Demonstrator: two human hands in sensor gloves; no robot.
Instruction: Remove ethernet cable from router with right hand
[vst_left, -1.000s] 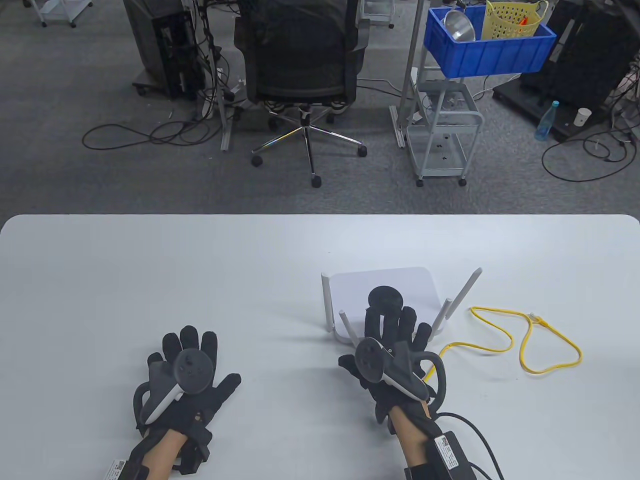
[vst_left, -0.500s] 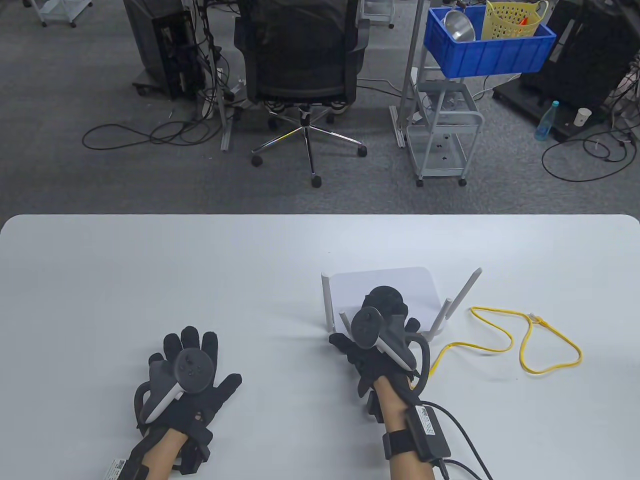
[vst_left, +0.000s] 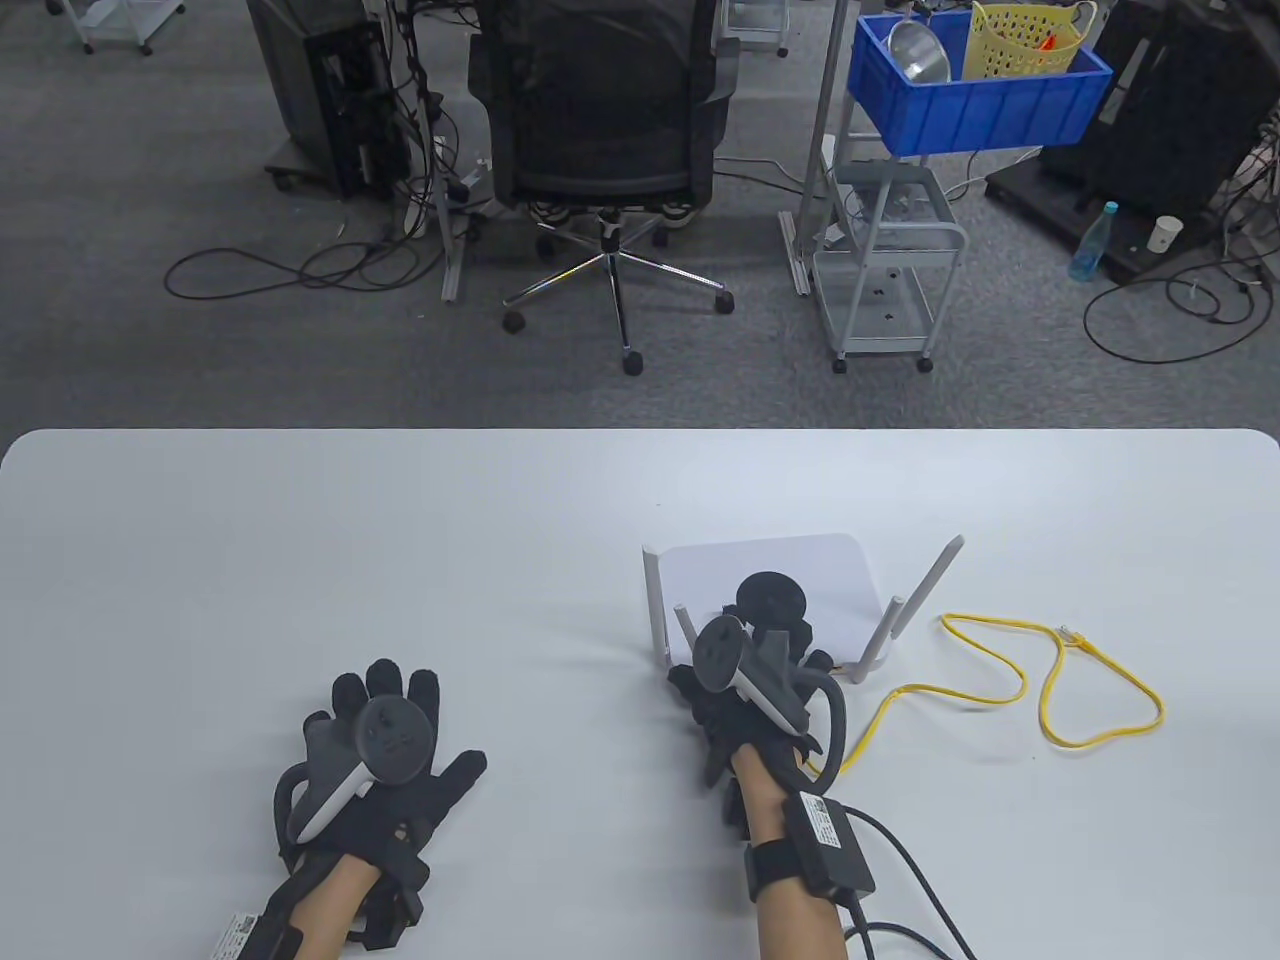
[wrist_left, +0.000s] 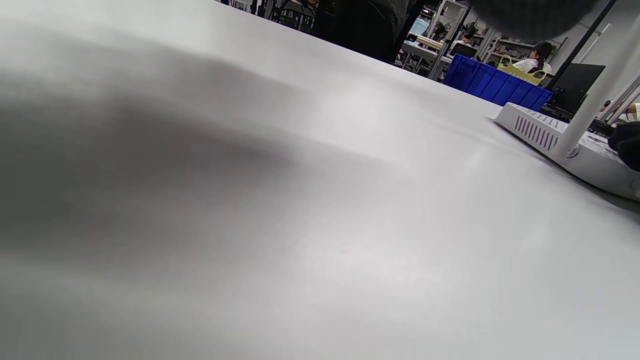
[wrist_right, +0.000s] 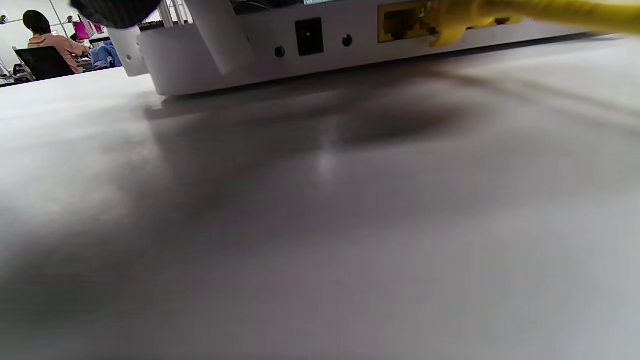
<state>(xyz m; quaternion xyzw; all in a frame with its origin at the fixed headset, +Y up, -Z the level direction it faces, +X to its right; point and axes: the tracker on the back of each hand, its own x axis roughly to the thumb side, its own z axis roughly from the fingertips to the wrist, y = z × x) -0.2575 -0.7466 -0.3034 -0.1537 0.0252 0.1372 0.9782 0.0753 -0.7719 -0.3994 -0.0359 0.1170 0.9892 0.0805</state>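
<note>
A white router with several upright antennas lies on the table right of centre. A yellow ethernet cable runs from its near side and loops to the right, its free end loose on the table. In the right wrist view the yellow plug sits in a port on the router's back, with no finger on it. My right hand hovers over the router's near edge, its fingers mostly hidden under the tracker. My left hand rests flat on the table, fingers spread, holding nothing.
The white table ends at a far edge, with an office chair and a cart carrying a blue bin on the floor beyond. A cable runs from my right wrist unit off the near edge.
My right hand has slid left and drawn back towards the router's near edge, fingers no longer spread on its top. The left hand has barely shifted. The cable lies as before.
</note>
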